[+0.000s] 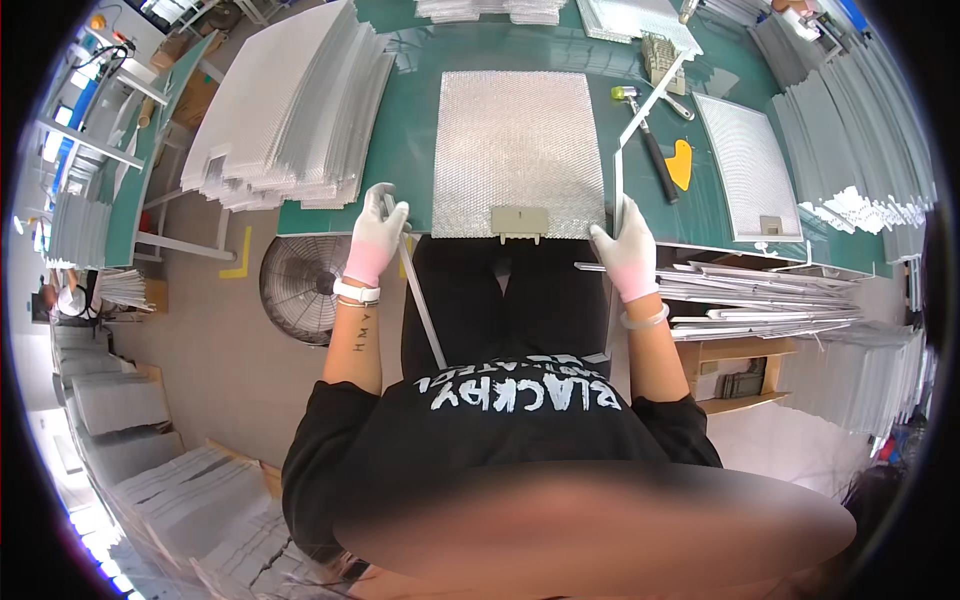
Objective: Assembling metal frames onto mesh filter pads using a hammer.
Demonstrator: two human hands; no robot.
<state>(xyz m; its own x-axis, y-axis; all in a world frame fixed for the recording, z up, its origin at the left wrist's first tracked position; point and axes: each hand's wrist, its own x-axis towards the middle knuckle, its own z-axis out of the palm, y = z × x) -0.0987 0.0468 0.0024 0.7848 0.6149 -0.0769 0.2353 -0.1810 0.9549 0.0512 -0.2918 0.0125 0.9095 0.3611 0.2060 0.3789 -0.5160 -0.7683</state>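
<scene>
A silvery mesh panel (515,140) lies flat on the green table (415,110) before me, with a beige plate (520,221) at its near edge. My left hand (376,238), in a white and pink glove, is closed on a thin metal strip (424,310) that slants down toward my lap. The similarly gloved right hand (628,252) grips a bent metal frame strip (638,120). That strip rises along the panel's right side and angles off to the far right. Both hands are at the table's near edge, beside the panel's near corners.
Right of the panel lie a hammer (655,155), a yellow scraper (681,163) and a framed mesh panel (748,165). Tall stacks of mesh panels stand at left (290,100) and right (850,140). Metal strips (750,300) are piled below the table's right edge; a fan (300,288) stands at left.
</scene>
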